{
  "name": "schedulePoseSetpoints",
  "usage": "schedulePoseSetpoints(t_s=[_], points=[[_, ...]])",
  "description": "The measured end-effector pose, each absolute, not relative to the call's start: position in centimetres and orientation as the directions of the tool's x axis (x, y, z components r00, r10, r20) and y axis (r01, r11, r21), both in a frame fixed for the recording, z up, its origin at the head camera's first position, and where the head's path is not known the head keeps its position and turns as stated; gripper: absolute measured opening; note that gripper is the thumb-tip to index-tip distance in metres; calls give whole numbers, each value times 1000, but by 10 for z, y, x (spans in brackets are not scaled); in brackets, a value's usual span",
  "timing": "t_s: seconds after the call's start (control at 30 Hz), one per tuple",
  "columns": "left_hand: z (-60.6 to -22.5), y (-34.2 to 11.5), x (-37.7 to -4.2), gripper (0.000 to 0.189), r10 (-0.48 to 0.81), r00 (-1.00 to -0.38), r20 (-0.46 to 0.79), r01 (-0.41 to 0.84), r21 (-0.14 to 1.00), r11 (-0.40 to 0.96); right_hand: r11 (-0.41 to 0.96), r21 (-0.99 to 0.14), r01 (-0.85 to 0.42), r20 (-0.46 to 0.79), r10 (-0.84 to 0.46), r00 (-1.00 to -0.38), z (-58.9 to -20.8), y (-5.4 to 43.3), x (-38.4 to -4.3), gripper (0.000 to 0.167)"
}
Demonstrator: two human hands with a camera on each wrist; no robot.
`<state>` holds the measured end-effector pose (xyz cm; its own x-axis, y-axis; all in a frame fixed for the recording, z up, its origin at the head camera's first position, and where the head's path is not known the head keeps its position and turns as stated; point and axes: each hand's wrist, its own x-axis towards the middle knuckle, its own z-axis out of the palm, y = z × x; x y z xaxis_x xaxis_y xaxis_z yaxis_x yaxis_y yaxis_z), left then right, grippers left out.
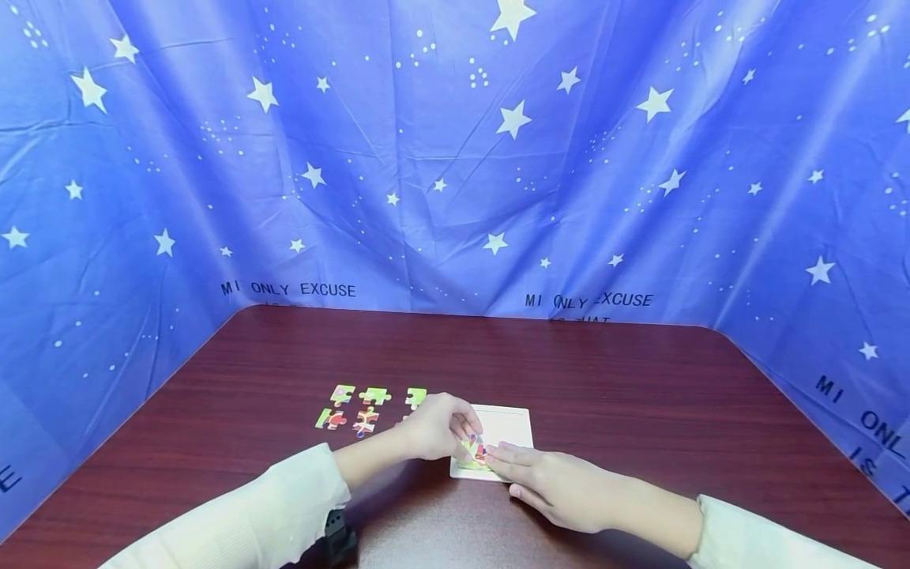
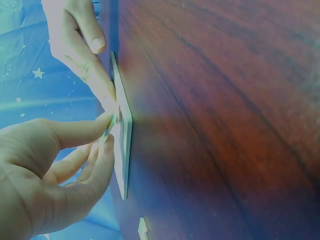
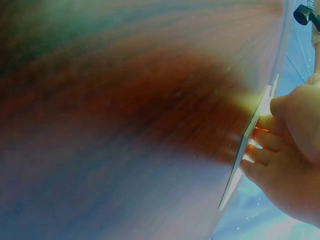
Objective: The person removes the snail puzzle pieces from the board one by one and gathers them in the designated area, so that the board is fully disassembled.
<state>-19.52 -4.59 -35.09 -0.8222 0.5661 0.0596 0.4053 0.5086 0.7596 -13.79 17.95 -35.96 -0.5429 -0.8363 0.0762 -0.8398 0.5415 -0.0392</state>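
Observation:
A white puzzle tray (image 1: pixel 513 423) lies on the table between both hands, with green and red jigsaw pieces (image 1: pixel 471 465) at its near left corner. Over that corner my left hand (image 1: pixel 435 427) pinches a jigsaw piece (image 2: pixel 107 129) between thumb and fingers, tilted up against the tray in the left wrist view. My right hand (image 1: pixel 572 486) reaches in from the right; its extended fingers rest on the tray and the pieces there. How the pinched piece meets its neighbours is hidden by the fingers.
To the left of the tray lie several loose jigsaw pieces (image 1: pixel 366 419) in two rows, some partly behind my left hand. A dark red wooden table (image 1: pixel 626 379) carries everything. Blue star-printed cloth (image 1: pixel 426 158) hangs around it. A black strap device (image 1: pixel 340 537) shows beneath the left sleeve.

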Motion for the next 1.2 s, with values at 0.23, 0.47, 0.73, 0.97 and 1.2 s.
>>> schedulePoseSetpoints(t_s=[0.23, 0.47, 0.73, 0.97, 1.2], points=[[-355, -50, -195, 23, 515, -857, 29, 311, 826, 470, 540, -42, -841, 81, -837, -541, -359, 179, -138, 43], [-357, -56, -192, 14, 469, -883, 8, 238, 870, 432, 558, -63, -827, 67, -825, -561, -360, 180, -137, 44], [-356, -74, -188, 13, 391, -920, -36, 106, 937, 334, 556, -44, -830, 73, -827, -557, -359, 180, -136, 42], [-357, -103, -189, 20, 367, -929, -42, 73, 953, 294, 538, -39, -842, 87, -838, -539, -359, 180, -136, 42], [-354, -132, -188, 24, 313, -946, -82, 22, 949, 314, 533, -37, -845, 100, -840, -534, -360, 179, -136, 42]])
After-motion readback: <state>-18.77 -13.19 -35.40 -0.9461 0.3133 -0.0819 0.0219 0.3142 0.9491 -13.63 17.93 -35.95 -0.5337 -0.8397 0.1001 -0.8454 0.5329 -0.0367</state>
